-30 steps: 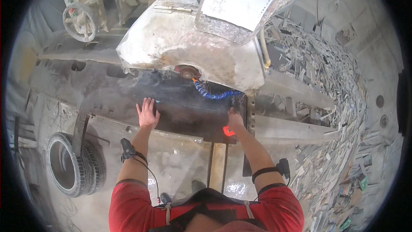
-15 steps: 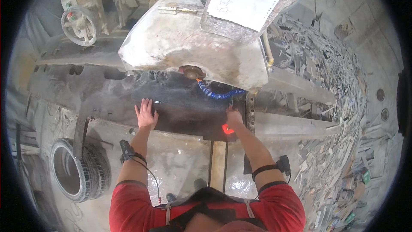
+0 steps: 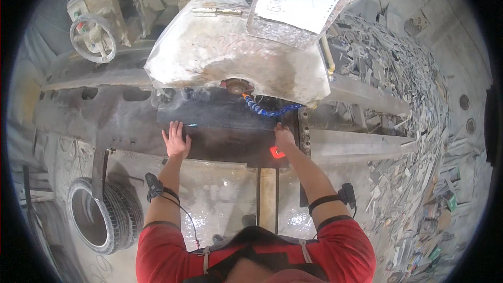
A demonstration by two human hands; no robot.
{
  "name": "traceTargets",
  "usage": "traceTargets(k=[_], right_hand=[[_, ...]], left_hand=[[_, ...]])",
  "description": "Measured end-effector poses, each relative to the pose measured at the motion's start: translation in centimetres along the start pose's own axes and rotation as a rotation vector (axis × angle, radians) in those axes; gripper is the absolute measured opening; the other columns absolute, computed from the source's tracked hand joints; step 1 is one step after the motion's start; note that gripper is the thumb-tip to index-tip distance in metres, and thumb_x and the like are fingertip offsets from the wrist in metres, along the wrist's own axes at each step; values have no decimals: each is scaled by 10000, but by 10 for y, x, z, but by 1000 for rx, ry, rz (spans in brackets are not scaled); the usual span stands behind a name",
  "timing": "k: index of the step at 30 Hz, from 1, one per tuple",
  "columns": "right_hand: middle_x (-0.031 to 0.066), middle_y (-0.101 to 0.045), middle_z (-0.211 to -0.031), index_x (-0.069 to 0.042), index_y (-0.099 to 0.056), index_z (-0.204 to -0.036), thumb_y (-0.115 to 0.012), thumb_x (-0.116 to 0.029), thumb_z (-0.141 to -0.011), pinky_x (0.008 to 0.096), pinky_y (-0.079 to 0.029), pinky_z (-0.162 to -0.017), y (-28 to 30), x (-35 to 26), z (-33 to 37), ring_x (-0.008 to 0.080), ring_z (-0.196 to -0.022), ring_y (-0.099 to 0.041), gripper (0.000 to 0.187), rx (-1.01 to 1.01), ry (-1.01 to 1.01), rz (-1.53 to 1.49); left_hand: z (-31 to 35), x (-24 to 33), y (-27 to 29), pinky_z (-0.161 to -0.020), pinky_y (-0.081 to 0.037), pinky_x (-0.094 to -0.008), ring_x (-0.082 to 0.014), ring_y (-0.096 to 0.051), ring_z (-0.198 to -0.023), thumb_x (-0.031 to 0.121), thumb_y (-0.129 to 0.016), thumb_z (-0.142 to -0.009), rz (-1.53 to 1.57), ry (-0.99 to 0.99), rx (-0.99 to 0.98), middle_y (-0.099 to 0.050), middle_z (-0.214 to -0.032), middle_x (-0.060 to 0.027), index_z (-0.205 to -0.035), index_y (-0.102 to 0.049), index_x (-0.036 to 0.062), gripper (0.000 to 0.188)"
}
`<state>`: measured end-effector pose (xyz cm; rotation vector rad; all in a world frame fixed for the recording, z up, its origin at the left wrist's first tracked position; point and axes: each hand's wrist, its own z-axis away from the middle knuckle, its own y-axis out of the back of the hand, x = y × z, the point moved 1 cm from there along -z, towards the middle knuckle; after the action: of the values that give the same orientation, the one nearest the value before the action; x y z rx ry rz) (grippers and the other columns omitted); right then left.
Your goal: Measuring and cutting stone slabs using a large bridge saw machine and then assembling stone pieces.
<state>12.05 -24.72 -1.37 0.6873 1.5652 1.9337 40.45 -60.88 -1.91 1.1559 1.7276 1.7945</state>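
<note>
Flat-palmed, both the left hand (image 3: 176, 140) and right hand (image 3: 284, 137) press the dark stone slab (image 3: 225, 131), now slid closer beneath the saw's dusty blade guard (image 3: 230, 57), suggesting the cut advances.

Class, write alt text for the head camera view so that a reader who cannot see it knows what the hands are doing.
A person in red sleeves presses the left hand and right hand flat on a dark wet stone slab lying under the dusty grey housing of a stone saw. A blue segmented coolant hose curls above the slab; a black rubber tyre lies lower left.
</note>
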Motion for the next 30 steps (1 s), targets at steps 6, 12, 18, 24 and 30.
traceTargets(k=[6, 12, 18, 24, 30], right_hand=[[150, -521, -1436, -40, -596, -1258, -708, -59, -730, 391, -529, -988, -3, -9, -5, 358, -1161, -599, 540, 29, 8, 27], [168, -526, -1427, -23, -604, -1286, -657, -62, -811, 410, -518, -1012, 9, -32, -9, 365, -1167, -605, 480, -38, -9, 18], [152, -481, -1516, -53, -570, -1321, -686, -50, -764, 404, -501, -1041, 5, -37, -13, 383, -1228, -583, 569, -44, -27, -20], [155, -477, -1510, -42, -566, -1321, -692, -49, -762, 405, -500, -1040, 13, -50, -11, 389, -1258, -554, 573, -68, -47, -52], [152, -476, -1500, -25, -569, -1310, -698, -43, -751, 398, -507, -1032, 11, -59, -17, 362, -1247, -550, 574, -52, -61, -36]], left_hand=[[-4, -8, 8, -1238, -100, -592, -273, -219, -1533, 291, -600, -894, 23, 3, -8, -345, -1596, -91, -1520, -387, 107, 686], [-3, -29, 4, -1238, -104, -592, -270, -227, -1530, 283, -607, -894, -11, -3, 18, -357, -1584, -89, -1518, -386, 108, 684], [-6, -36, 8, -1239, -108, -589, -263, -224, -1530, 277, -607, -893, -4, 0, 10, -365, -1575, -79, -1513, -395, 111, 676], [-9, -44, 11, -1244, -101, -575, -259, -227, -1529, 270, -601, -891, -12, 7, 2, -369, -1576, -73, -1519, -396, 123, 677], [-12, -59, 6, -1214, -144, -632, -283, -261, -1511, 289, -615, -877, -11, -35, 75, -394, -1549, -85, -1496, -416, 116, 673]])
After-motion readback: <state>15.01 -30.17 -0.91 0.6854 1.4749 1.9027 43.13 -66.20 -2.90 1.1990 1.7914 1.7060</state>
